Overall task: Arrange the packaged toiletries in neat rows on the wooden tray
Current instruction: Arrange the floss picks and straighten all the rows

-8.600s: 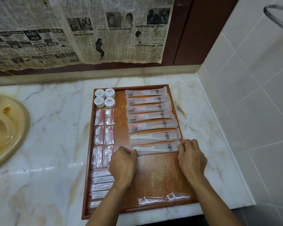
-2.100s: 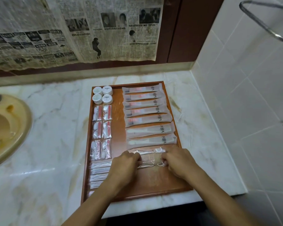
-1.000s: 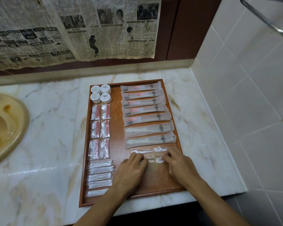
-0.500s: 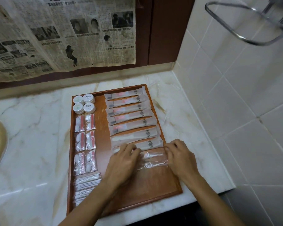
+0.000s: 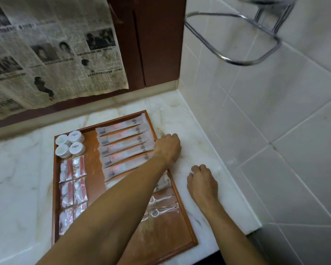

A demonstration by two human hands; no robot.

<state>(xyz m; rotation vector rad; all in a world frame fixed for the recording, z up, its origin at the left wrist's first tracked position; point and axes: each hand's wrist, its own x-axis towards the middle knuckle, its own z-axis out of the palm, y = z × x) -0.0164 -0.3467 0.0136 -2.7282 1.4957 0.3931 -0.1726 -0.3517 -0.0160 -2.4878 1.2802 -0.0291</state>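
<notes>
The wooden tray (image 5: 187, 224) lies on the marble worktop (image 5: 17, 169) with its long side running away from the person, and both hands are now off its right edge. The left hand (image 5: 167, 148) crosses over the tray, its forearm covering the nearer long sachets (image 5: 122, 142), and reaches onto the bare marble just right of the tray's far half; its fingers curl downward, but blur hides whether they pinch anything. The right hand (image 5: 202, 182) rests on the marble right of the tray's middle, fingers loosely bent; a thin pale sliver lies at its fingertips, too small to identify, so I cannot tell if it is gripped.

On the tray, the long sachets lie crosswise in a stack of rows, their long axes pointing toward the hands. The round tubs (image 5: 70, 143) sit at the tray's far left corner, small packets (image 5: 73, 180) in pairs below them, floss picks (image 5: 162, 205) near the right rim.

Anything still to collect likely lies right of the tray, nearer the right hand
</notes>
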